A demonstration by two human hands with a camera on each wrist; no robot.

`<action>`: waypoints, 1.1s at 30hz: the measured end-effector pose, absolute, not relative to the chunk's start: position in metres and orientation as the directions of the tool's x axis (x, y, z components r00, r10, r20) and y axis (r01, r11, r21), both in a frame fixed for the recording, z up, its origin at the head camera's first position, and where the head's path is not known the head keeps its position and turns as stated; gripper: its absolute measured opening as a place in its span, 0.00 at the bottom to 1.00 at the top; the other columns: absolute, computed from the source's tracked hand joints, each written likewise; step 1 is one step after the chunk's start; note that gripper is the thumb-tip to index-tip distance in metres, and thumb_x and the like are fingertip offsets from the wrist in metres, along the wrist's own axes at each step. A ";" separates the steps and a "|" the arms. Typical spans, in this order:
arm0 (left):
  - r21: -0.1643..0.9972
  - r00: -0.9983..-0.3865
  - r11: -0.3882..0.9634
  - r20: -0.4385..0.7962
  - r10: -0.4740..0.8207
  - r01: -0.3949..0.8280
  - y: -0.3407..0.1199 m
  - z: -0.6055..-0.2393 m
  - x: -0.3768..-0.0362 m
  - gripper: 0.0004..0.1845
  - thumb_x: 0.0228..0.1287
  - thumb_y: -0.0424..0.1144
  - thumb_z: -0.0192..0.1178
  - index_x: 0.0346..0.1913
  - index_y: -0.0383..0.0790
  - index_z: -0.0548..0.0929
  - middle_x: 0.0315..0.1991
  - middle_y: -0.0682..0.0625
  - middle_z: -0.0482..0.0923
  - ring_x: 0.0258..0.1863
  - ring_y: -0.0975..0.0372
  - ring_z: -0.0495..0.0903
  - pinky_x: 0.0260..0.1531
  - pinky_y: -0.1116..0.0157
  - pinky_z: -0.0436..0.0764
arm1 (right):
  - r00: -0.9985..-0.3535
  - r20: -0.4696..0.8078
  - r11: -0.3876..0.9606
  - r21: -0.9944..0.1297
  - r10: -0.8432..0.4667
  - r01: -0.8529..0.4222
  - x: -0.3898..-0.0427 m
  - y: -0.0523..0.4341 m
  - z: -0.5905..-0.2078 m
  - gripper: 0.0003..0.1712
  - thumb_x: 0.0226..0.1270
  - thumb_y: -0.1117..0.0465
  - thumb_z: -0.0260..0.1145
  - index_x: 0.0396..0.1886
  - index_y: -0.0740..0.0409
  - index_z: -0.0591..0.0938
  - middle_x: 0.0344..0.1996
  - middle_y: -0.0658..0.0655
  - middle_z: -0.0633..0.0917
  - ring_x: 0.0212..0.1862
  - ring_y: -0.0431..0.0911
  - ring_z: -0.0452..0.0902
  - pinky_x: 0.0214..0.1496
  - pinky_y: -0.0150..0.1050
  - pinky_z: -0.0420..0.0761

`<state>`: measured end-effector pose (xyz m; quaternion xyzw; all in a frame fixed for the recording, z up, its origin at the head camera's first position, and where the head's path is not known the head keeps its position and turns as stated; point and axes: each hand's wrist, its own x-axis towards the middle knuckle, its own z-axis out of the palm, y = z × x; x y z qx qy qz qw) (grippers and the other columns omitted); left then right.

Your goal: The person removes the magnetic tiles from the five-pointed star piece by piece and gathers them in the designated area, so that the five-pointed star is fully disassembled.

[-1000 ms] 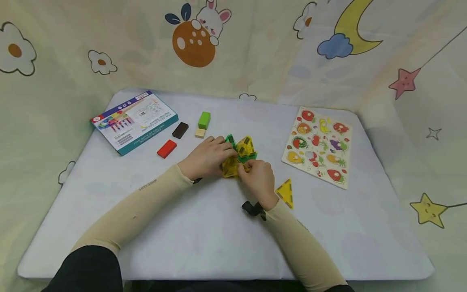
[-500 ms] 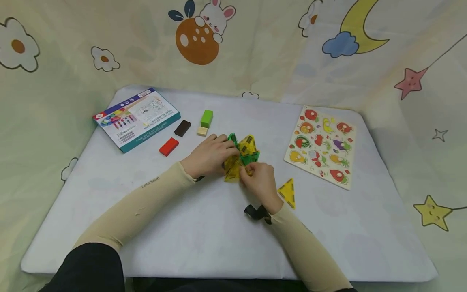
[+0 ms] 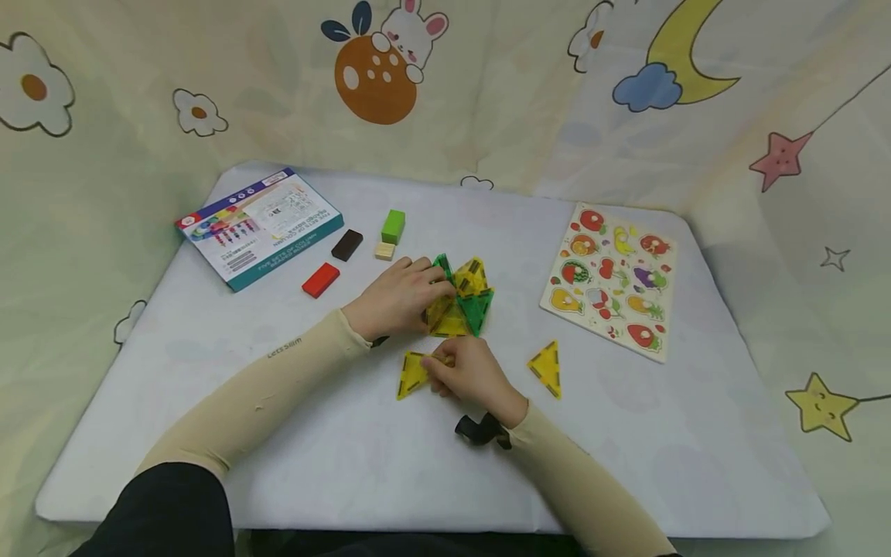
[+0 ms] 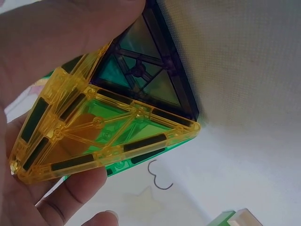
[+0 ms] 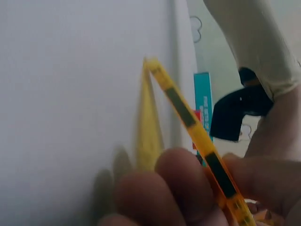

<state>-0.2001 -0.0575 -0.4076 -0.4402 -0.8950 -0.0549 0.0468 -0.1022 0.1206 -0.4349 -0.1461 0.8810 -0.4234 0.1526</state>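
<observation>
- My left hand (image 3: pixel 400 296) grips the tile cluster (image 3: pixel 462 302) from its left side; up close, my thumb lies over one side and my fingers lie under the other.
- The tile cluster is built of see-through triangles, yellow and green, with a dark purple triangle (image 4: pixel 146 70) joined in; it sits on the white-covered bench (image 3: pixel 348 472).
- My right hand (image 3: pixel 468 375) pinches a yellow triangle (image 3: pixel 412 374) between thumb and fingers, nearer me than the tile cluster and apart from it. The piece is tilted; I cannot tell whether its tip touches the bench.
- A loose yellow triangle (image 3: pixel 547 369) lies to the right of the tile cluster and nearer me.
- To the left of the tile cluster is a red block (image 3: pixel 321 280), with a dark block (image 3: pixel 347 245) farther back.
- Behind the tile cluster and to its left, a green block (image 3: pixel 393 227) is just beside a pale block (image 3: pixel 384 251).
- A flat printed box (image 3: pixel 261 228) lies well to the left of the tile cluster, farther back.
- A fruit-picture board (image 3: pixel 611 280) lies well to its right.
</observation>
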 end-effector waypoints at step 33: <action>0.099 -0.628 0.620 0.118 0.769 0.778 -0.063 -0.403 -0.202 0.33 0.47 0.49 0.84 0.58 0.50 0.83 0.53 0.53 0.85 0.53 0.54 0.78 0.53 0.56 0.77 | -0.974 0.098 0.893 -0.389 -0.205 -0.227 -0.126 0.137 -0.422 0.29 0.63 0.53 0.78 0.60 0.56 0.78 0.17 0.49 0.81 0.15 0.39 0.71 0.16 0.31 0.68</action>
